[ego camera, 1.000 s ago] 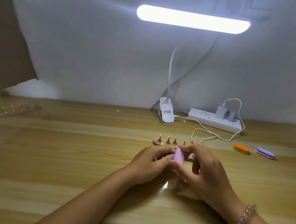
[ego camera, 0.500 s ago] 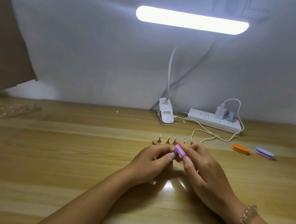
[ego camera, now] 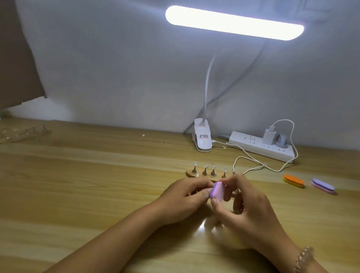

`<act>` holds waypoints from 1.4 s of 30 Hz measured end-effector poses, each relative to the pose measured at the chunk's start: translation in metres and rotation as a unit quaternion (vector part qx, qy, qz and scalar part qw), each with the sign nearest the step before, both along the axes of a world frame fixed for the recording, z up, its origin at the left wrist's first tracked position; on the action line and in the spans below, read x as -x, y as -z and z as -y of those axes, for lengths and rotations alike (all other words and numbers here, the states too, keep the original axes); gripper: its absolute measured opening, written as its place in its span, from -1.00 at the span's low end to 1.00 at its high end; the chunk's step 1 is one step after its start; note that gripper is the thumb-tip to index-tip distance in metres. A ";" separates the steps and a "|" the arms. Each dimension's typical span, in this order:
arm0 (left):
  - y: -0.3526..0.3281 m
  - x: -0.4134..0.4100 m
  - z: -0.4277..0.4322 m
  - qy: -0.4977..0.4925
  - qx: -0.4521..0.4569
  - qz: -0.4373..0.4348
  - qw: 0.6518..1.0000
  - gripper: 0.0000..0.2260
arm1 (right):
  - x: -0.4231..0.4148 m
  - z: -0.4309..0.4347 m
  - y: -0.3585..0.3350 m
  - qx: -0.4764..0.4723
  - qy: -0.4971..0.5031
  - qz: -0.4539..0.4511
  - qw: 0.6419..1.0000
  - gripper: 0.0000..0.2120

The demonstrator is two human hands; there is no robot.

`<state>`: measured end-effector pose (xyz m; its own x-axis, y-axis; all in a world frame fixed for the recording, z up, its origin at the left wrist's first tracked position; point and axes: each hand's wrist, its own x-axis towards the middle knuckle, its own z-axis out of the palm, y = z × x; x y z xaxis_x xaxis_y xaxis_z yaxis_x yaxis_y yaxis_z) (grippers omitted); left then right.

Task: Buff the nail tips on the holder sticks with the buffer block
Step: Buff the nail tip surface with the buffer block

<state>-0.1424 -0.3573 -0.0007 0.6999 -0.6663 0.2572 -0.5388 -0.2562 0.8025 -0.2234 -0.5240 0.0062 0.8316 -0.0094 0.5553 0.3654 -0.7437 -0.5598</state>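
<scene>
Pinched the pink-and-purple buffer block [ego camera: 218, 191] on edge in the right hand [ego camera: 252, 211], thumb below, fingers above. Curled the left hand [ego camera: 184, 197] just beside it, fingertips touching the block — contents of that grip hidden. Saw, just behind both hands, a wooden base [ego camera: 190, 172] with holder sticks [ego camera: 204, 171] upright on the table [ego camera: 88, 194]. Farther right — an orange buffer [ego camera: 293, 181] and a purple buffer [ego camera: 322, 185], near each other.

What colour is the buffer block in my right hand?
The buffer block is pink with a purple layer along one edge, clearest in the head view.
</scene>
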 end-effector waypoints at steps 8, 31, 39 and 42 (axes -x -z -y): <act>-0.002 0.001 0.000 -0.010 0.010 -0.007 1.000 -0.72 | 0.002 -0.004 0.002 0.047 -0.007 0.006 0.999 -0.70; 0.001 0.002 0.002 -0.019 -0.070 0.056 0.996 -0.76 | -0.012 0.009 0.004 -0.013 0.037 -0.003 0.999 -0.77; 0.004 -0.001 0.003 -0.006 0.014 0.028 0.999 -0.77 | -0.001 -0.003 0.003 0.046 0.000 0.024 0.999 -0.67; 0.007 -0.004 0.003 -0.002 0.017 0.020 1.000 -0.82 | -0.006 0.003 0.003 0.031 0.040 0.024 0.998 -0.69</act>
